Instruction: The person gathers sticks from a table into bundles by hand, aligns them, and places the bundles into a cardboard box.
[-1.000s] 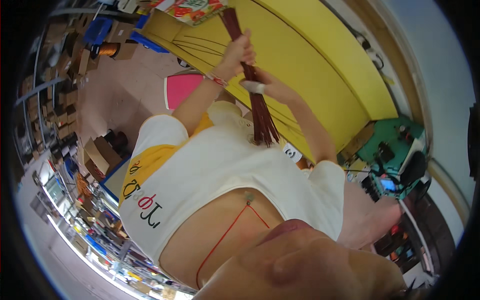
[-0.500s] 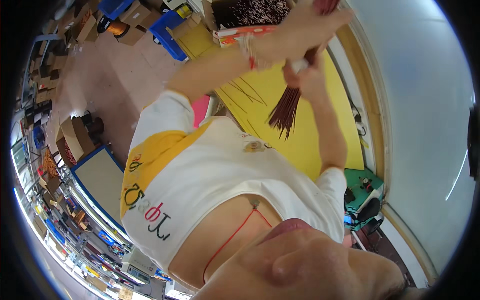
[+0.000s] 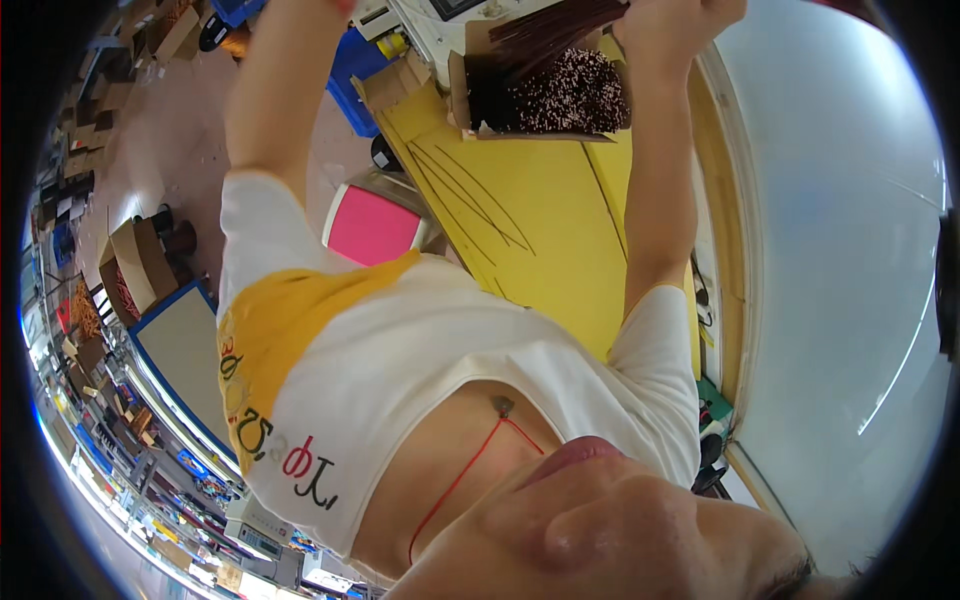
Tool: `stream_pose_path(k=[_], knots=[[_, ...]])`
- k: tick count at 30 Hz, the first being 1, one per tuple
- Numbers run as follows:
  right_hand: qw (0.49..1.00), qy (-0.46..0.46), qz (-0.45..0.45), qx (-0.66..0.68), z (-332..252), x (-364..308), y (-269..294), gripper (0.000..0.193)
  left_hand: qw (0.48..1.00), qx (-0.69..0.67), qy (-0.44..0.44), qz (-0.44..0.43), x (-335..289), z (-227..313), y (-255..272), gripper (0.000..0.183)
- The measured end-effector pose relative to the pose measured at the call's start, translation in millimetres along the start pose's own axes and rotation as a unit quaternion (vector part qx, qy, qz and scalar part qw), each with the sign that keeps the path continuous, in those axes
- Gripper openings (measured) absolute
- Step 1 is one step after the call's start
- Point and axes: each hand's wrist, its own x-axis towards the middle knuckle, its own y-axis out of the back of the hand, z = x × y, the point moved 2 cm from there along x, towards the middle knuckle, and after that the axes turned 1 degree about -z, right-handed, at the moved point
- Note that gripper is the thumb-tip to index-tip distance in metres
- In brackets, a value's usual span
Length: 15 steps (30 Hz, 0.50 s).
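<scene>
My right hand (image 3: 678, 25) is at the top edge, closed on one end of a bundle of dark brown-red wires (image 3: 548, 35). Part of this hand is cut off by the edge. The bundle slants over an open cardboard box (image 3: 460, 92) packed with dark wires (image 3: 570, 98) whose pale ends point up. My left forearm (image 3: 285, 85) runs up out of the top edge at the left, so the left hand cannot be seen.
Several loose thin wires (image 3: 470, 195) lie on the yellow tabletop (image 3: 560, 260). A pink-topped stool (image 3: 375, 225) stands left of the table, near a blue bin (image 3: 352, 80). A pale wall panel (image 3: 830, 220) borders the right side.
Both hands were together on the wire bundle over the table. Now my left arm has swung left, its hand out of view, and the bundle has moved up over the box.
</scene>
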Motion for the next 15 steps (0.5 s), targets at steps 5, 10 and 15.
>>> stream_pose_path(k=[5, 10, 15], knots=[[0.995, -0.024, -0.014, 0.099, 29, -1, 2, 0.018, 0.932, -0.254, 0.143, -0.215, -61, -73, -83, 0.084], [0.998, -0.028, -0.023, 0.052, 47, -17, 8, 0.019, 0.973, -0.190, 0.108, -0.075, -101, -110, -142, 0.020], [0.997, -0.024, -0.050, 0.051, 78, -37, 24, 0.023, 0.946, -0.279, 0.144, -0.079, -126, -128, -171, 0.024]])
